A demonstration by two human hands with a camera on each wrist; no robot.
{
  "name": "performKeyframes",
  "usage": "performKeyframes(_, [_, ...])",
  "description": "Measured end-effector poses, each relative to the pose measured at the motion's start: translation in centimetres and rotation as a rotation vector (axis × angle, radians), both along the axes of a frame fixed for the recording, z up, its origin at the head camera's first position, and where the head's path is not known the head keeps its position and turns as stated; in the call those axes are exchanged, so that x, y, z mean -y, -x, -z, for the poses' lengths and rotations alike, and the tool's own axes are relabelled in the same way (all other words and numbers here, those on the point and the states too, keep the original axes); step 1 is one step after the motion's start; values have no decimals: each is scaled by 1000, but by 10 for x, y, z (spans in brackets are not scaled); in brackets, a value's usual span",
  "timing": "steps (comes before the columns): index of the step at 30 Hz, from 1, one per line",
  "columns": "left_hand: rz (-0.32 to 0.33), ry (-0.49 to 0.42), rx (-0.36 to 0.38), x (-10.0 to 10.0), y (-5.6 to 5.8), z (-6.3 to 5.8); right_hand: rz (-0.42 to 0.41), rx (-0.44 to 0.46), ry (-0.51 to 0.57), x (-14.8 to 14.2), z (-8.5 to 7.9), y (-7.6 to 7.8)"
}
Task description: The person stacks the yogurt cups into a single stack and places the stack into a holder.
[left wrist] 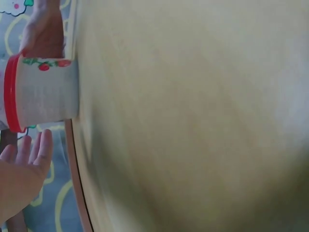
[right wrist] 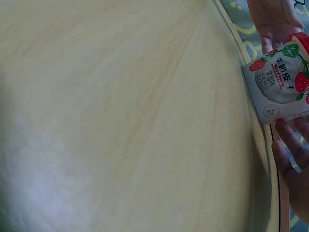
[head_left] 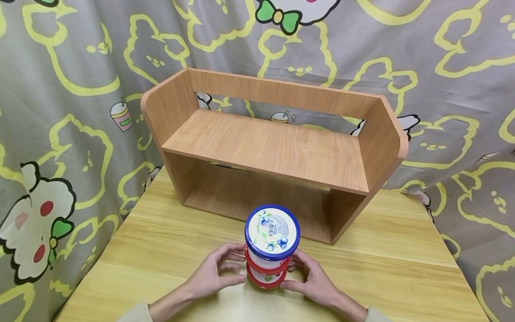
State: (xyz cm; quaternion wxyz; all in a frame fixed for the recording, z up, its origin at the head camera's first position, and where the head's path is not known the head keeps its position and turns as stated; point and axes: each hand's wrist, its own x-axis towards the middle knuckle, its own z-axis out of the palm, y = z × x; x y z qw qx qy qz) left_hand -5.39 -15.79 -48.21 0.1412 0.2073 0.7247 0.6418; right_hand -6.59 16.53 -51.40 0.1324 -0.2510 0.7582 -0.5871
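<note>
A stack of round tubs (head_left: pixel 272 233) stands on the table, with a white, blue-rimmed lid printed with blueberries on top. Two red rims show beneath it in the head view. A white tub (left wrist: pixel 46 92) with a red lid and strawberries is low in the stack; its printed front (right wrist: pixel 282 79) faces the right wrist camera. To the left of the stack is my left hand (head_left: pixel 219 270), fingers loosely bent and spread from the thumb. My right hand (head_left: pixel 311 279) flanks the other side, similarly spread. Neither hand wraps round a tub; whether fingertips touch is hard to tell.
A two-level wooden shelf (head_left: pixel 265 143) stands behind the stack on the wooden table (head_left: pixel 161 259). Its lower front edge is close behind the tubs. A grey curtain (head_left: pixel 450 89) with yellow cartoon outlines hangs around the back and sides.
</note>
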Motion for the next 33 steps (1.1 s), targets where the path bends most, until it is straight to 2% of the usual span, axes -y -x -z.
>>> performKeyframes(3, [13,-11,27,-1,-1,3,0,0,2,0,0,0])
performKeyframes(8, [25,-30,28,-4,-2,7,3,16,-1,0,0,0])
performKeyframes(17, [2,-88,71,-12,-4,12,-1,-1,8,1,0,-1])
performKeyframes(24, [-12,-117,64,-18,-4,16,-2,5,9,1,0,-1])
performKeyframes(33, [-27,-104,104,-24,-5,15,-2,15,1,1,-1,-1])
